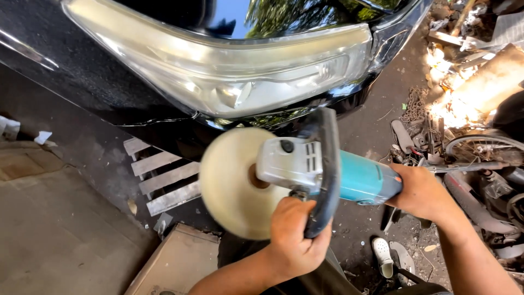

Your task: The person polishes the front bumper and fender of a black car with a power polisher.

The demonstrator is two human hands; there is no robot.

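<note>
My left hand has its fingers wrapped round the black loop handle, right hand closed on the teal polisher body mid-frame. Its cream buffing pad sits just below the hazy headlight up top.

An open-air car repair yard: a black car's headlight, dirt ground, and piled scrap parts.
</note>
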